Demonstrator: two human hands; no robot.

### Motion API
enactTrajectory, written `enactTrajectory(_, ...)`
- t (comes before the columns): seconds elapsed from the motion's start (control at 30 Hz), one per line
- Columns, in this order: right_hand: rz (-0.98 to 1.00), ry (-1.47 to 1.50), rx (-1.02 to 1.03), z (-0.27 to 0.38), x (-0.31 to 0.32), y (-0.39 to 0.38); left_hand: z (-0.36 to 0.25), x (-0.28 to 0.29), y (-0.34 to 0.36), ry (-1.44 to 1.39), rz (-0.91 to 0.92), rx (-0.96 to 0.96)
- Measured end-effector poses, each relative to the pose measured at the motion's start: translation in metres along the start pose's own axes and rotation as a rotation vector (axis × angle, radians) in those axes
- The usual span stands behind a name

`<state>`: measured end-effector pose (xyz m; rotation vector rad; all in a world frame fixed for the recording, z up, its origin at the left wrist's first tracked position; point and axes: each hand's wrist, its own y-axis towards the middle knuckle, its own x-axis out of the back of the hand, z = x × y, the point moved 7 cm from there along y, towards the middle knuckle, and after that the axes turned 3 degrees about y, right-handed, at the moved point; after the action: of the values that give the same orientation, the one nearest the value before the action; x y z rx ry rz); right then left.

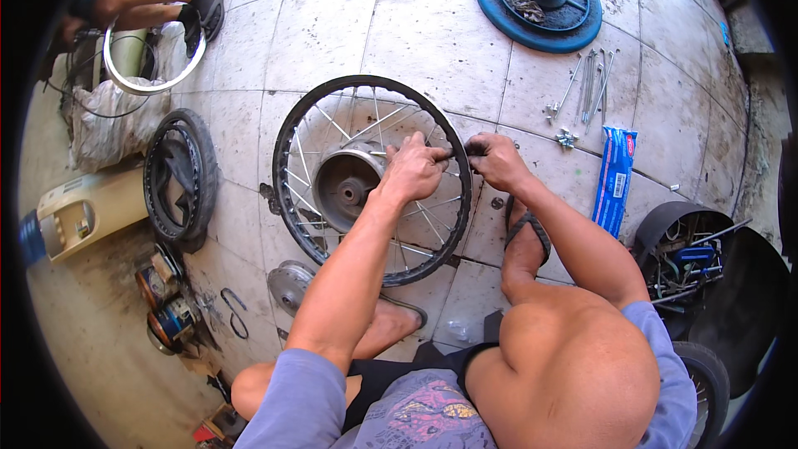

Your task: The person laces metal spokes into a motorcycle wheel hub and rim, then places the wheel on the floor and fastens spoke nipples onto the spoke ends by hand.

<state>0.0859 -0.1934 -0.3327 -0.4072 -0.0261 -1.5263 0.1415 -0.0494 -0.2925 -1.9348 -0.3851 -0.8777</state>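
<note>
A black wheel rim (288, 191) lies on the tiled floor in front of me, with a grey metal drum hub (320, 187) inside it and silver spokes (301, 154) between the two. Reaching over the hub, my left hand (411, 168) is closed, its fingertips at the inner side of the rim's right edge. My right hand (497, 162) meets it from outside, thumb and fingers pinched at the same spot. Whatever is between the fingers of either hand is too small or hidden to make out.
Loose spokes (595, 87), small metal fittings (567, 139) and a blue packet (615, 181) lie to the right. Beyond stands a blue round base (490, 0). A black tool container (657, 229) is at right; a tyre (199, 175) and metal disc (287, 287) are left. Another person's legs (158, 0) show upper left.
</note>
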Motion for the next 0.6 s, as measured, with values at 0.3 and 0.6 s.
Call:
enactTrajectory(0.3, 0.057, 0.147, -0.23, -0.007, 0.0, -0.006, -0.002, -0.001, 0.001, -0.031, 0.006, 0.015)
enactTrajectory(0.6, -0.04, 0.112, -0.169, 0.028, -0.001, -0.022, 0.0, -0.01, -0.004, 0.027, -0.328, -0.001)
